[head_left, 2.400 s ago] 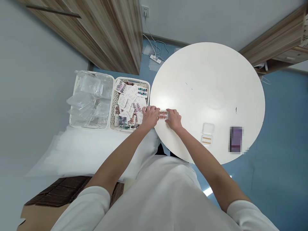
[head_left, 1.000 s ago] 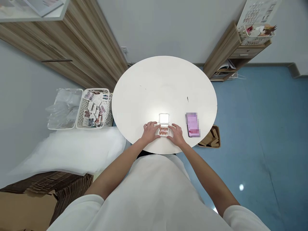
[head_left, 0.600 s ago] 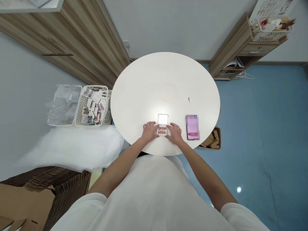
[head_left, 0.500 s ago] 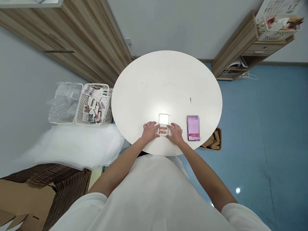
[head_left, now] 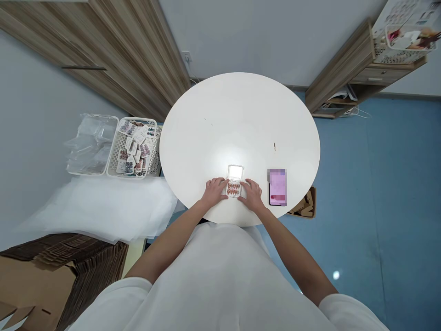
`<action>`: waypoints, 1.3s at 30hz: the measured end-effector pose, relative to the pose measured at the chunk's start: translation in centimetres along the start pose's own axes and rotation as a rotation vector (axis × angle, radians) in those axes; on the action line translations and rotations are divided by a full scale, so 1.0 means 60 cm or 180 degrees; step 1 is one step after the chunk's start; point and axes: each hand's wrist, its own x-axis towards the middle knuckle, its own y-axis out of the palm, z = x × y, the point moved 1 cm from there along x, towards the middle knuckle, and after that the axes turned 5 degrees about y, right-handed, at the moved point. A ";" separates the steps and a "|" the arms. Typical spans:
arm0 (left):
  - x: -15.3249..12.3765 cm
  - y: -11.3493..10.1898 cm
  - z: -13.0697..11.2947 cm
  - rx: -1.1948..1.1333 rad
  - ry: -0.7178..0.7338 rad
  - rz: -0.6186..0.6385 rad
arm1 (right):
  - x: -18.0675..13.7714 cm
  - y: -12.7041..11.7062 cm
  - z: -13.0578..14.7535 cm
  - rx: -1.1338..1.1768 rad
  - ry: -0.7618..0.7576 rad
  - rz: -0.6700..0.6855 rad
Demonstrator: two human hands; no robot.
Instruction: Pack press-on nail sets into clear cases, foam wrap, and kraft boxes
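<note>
On the round white table (head_left: 241,110), near its front edge, a small clear hinged case (head_left: 234,196) lies with its lid (head_left: 235,172) raised on the far side. Two rows of glossy reddish-brown press-on nails (head_left: 233,189) fill its base. My left hand (head_left: 215,191) grips the left side, index finger by the hinge corner and thumb low on the edge. Opposite it, my right hand (head_left: 252,194) holds the right side in the same way. The finger pads are too small to make out.
A phone with a blurred screen (head_left: 277,187) lies to the right. Brown specks (head_left: 274,146) are beyond it. Left of the table stand a basket of nail cards (head_left: 136,149) and one of clear plastic (head_left: 93,145). An open carton (head_left: 305,204) sits below the right edge.
The view has shifted slightly. Both hands stay at the sides of the case, with their grip looking almost the same.
</note>
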 end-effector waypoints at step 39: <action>-0.140 -0.100 -0.003 -0.4232 -0.0469 0.0075 | -0.090 -0.043 0.151 0.3212 0.0762 -0.0189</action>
